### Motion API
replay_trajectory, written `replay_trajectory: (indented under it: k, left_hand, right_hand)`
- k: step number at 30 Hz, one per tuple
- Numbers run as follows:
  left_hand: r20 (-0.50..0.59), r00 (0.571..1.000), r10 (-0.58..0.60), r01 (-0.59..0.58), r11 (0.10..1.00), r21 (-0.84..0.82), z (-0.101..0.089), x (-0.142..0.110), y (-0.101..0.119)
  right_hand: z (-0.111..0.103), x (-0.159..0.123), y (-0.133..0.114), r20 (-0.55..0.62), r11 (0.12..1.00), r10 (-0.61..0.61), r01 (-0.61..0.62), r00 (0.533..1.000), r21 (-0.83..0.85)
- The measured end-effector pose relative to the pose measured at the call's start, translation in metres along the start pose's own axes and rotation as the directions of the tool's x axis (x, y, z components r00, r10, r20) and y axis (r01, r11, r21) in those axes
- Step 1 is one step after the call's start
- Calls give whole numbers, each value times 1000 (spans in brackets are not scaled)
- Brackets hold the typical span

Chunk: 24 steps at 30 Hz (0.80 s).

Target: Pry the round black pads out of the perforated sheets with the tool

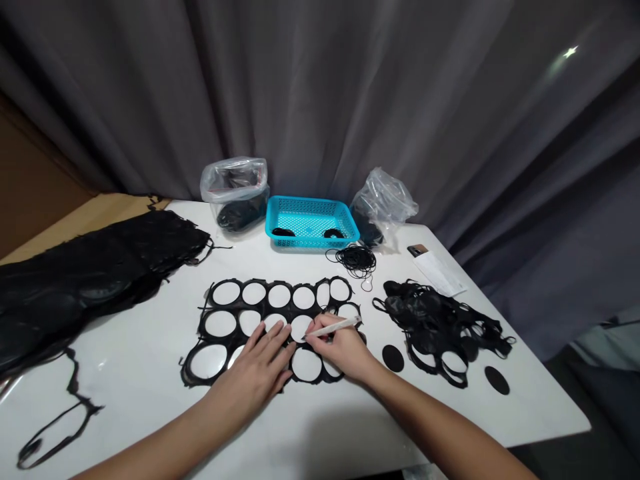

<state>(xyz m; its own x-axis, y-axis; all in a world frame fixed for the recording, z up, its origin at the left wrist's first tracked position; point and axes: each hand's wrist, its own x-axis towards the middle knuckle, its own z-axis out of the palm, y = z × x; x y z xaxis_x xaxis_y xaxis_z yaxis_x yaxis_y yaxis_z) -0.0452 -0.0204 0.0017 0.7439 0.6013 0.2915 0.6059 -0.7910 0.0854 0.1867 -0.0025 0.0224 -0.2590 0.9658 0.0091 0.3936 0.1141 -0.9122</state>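
Observation:
A black sheet with rows of round cut-outs (230, 307) lies flat on the white table, the tabletop showing through its holes. My left hand (255, 363) rests on the sheet's lower middle, fingers spread and pressing it down. Between the fingers of my right hand (343, 347) is a slim white pen-shaped tool (337, 327), held like a pencil. Its dark tip touches the edge of a hole in the middle row, just right of my left fingertips. Whether it is a pen or a craft knife cannot be made out.
Behind the sheet stands a blue basket (313, 207) with black rings inside, between two clear plastic bags (235, 190) (387, 197). Thin black rings (356, 259) lie before it. Black scraps (425, 313) and loose discs (393, 358) are right; stacked black sheets (100, 273) are left.

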Motion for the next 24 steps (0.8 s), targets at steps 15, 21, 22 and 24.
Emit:
replay_trajectory:
  k: [15, 21, 22, 24]
  left_hand:
    - [-49, 998, -42, 38, 995, -90, 3, 0, 1]
    - [-73, 995, -70, 65, 996, -69, 4, 0, 1]
    - [-69, 995, -70, 65, 995, -70, 4, 0, 1]
    - [-65, 995, -70, 65, 995, -80, 3, 0, 1]
  right_hand:
    - [12, -12, -5, 95, 868, -270, 285, 958, -407]
    - [7, -6, -3, 234, 562, -446, 474, 864, -678]
    - [1, 0, -4, 203, 603, -422, 441, 884, -665]
    - [-11, 11, -7, 100, 770, -313, 314, 945, -555]
